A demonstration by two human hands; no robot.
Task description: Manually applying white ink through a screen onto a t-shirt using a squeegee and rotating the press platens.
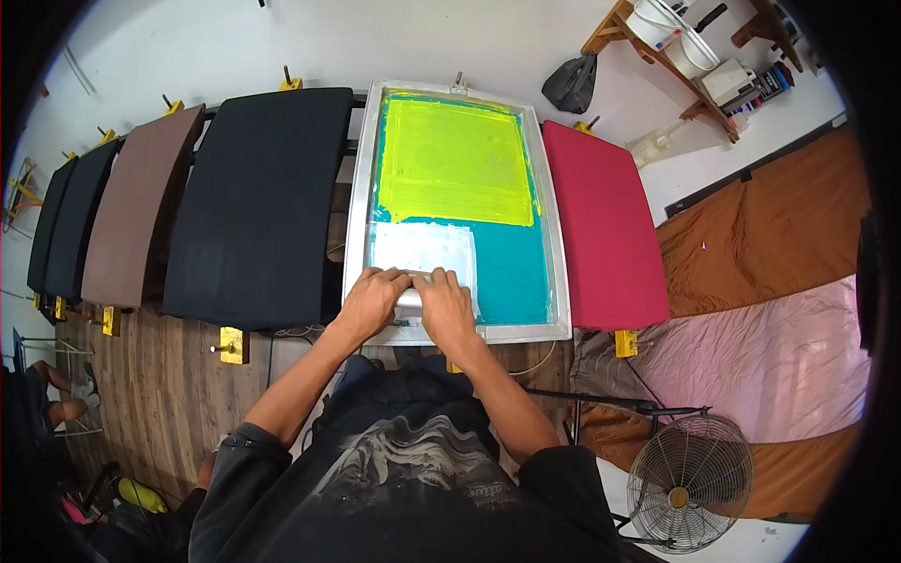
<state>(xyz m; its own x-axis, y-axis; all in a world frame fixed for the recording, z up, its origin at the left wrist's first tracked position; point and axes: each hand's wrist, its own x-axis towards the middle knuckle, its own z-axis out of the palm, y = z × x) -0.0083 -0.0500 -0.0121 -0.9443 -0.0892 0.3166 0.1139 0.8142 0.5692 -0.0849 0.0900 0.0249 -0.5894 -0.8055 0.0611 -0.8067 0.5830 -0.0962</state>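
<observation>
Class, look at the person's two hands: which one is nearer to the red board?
Right. The right hand grips the grey tool to the left of the red board; the left hand, on the tool's other side, lies farther left.

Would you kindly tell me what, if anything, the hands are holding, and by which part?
The left hand and right hand both grip a silvery squeegee by its top edge.
</observation>
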